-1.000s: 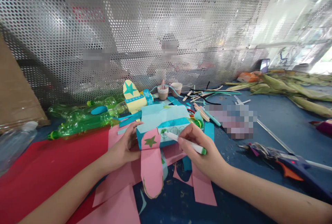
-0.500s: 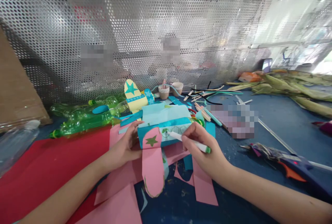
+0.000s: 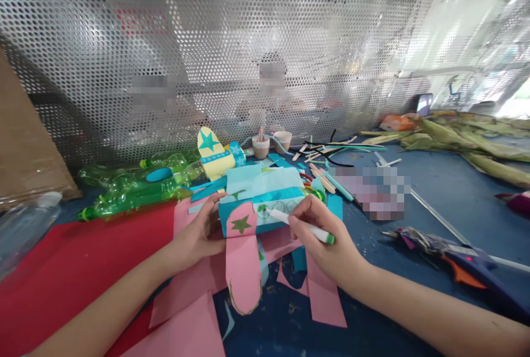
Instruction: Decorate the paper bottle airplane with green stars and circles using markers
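My right hand [image 3: 318, 230] pinches a white marker [image 3: 304, 225] with a green end. Its tip touches a pale blue strip [image 3: 285, 208] drawn with a row of circles, the leftmost partly filled in green. That strip runs across a blue paper craft piece [image 3: 261, 227]. My left hand [image 3: 206, 231] grips the craft piece at its left side, with the fingertips partly hidden behind it. A pink rounded paper wing [image 3: 243, 274] bearing a green star hangs over the front. Light blue paper [image 3: 263, 180] lies just behind the piece.
Green plastic bottles [image 3: 136, 197] and a yellow paper plane [image 3: 217, 158] lie at back left. Red paper [image 3: 91, 268] and pink sheets [image 3: 186, 318] spread at left. A glue gun [image 3: 459, 260] lies at right; husks [image 3: 455, 142] lie behind it. A perforated metal screen [image 3: 232, 31] stands at the back.
The green fill in the leftmost circle looks slightly larger. Both hands keep their holds; the whole view has shifted only a little.
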Available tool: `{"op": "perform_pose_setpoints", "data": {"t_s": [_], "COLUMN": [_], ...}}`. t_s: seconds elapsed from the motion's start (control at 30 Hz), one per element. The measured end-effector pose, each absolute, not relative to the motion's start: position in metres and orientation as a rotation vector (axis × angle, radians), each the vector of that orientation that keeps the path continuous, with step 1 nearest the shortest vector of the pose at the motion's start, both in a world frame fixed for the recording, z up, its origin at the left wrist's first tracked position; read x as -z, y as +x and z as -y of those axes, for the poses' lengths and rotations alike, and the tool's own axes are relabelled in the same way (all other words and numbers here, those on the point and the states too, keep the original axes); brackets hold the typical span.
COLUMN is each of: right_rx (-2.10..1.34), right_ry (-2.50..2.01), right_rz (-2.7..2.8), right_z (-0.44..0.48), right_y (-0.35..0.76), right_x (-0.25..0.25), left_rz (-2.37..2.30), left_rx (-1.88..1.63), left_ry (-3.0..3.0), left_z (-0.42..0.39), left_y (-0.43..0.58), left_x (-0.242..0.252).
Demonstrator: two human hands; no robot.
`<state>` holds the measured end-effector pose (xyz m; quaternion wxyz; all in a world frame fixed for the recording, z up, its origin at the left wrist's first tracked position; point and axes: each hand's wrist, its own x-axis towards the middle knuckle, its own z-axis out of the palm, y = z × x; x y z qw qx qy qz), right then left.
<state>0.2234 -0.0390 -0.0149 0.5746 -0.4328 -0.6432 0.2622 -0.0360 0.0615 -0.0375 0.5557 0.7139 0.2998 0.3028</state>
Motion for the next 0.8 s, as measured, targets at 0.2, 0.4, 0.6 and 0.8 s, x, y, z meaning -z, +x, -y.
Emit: {"op": "perform_pose_setpoints", "data": {"t_s": [0.2, 0.4, 0.6, 0.8], "right_rx": [-0.666, -0.660, -0.648, -0.609], "right_ry": [-0.999, -1.010, -1.006, -1.013], "right_rz": [1.525, 1.509, 1.533, 1.524], "right_z": [0.0406, 0.0403, 0.0408, 0.0403], "right_y": [0.2231, 0.2233, 0.2231, 0.2241], "right_x": [0.0145, 0.0142, 0.0138, 0.0138], "left_rz": [-0.705, -0.701, -0.733, -0.715], "left_rx": [-0.705, -0.695, -0.700, -0.691], "left_ry": [1.679, 1.676, 1.679, 1.662], "left_z": [-0.0620, -0.0600, -0.0597, -0.0599], "left_y": [-0.0362, -0.0344, -0.0346, -0.0352], "left_x": [0.0380, 0.0329, 0.0338, 0.0350]}}
